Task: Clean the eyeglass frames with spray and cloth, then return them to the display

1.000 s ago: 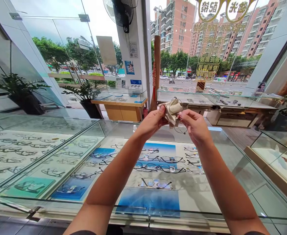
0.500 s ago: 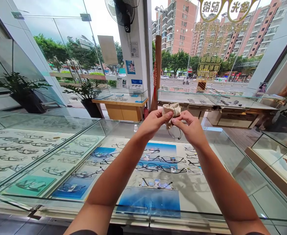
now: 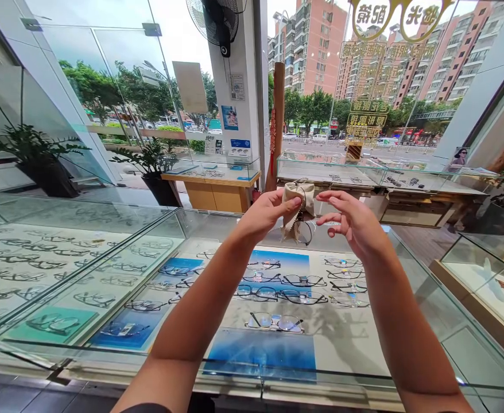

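Note:
My left hand (image 3: 266, 215) is closed around a pair of glasses and a beige cloth (image 3: 300, 194), thumb on top, held up over the glass counter. One round lens of the glasses (image 3: 304, 232) hangs down below the cloth, with a thin dark rim; the rest of the frame is mostly covered by cloth and fingers. To the right, my right hand (image 3: 353, 221) is apart from both, its fingers spread and holding nothing.
Under my arms stands a glass display counter (image 3: 347, 338) with rows of glasses inside. A small display cabinet (image 3: 217, 192) and potted plants (image 3: 148, 163) stand further off. Another glass case (image 3: 488, 275) is at the right. A fan (image 3: 215, 26) hangs on the pillar.
My right hand has let go of the glasses and cloth and moved right, its fingers opening. The cloth now hangs lower beside the lens. My left hand has stayed nearly in place.

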The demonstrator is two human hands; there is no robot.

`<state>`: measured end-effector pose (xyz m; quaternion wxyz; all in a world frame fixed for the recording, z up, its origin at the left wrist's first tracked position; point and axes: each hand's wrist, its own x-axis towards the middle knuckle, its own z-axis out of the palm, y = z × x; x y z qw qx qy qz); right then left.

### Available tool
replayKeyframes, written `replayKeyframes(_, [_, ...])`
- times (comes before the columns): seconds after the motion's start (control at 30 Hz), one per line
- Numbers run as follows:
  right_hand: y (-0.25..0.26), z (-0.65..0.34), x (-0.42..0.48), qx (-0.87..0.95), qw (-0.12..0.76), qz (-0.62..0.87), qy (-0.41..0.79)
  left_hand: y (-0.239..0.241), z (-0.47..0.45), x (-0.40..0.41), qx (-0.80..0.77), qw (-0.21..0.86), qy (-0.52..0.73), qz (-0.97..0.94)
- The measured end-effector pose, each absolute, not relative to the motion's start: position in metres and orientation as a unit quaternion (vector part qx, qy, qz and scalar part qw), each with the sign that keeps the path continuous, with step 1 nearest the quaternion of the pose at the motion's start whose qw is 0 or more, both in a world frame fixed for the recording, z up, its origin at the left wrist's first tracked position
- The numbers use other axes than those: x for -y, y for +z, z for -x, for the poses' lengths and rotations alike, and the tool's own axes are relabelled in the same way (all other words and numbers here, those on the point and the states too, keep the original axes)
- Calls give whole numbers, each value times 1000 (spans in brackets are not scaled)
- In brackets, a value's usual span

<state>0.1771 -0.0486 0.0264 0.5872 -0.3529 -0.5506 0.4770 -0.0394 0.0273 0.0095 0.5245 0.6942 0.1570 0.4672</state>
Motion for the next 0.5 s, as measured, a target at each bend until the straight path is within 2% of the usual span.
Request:
replayKeyframes(0.2, [19, -173, 38, 556, 561, 308, 531, 10, 39, -26, -153, 513, 451, -715])
replayKeyframes(0.37, [16, -168, 31, 586, 559, 306, 500, 14, 38, -20, -153, 558, 448, -681])
replayKeyframes(0.5, [12, -166, 26, 583, 608, 304, 444, 16, 39, -21, -168, 581, 450, -657])
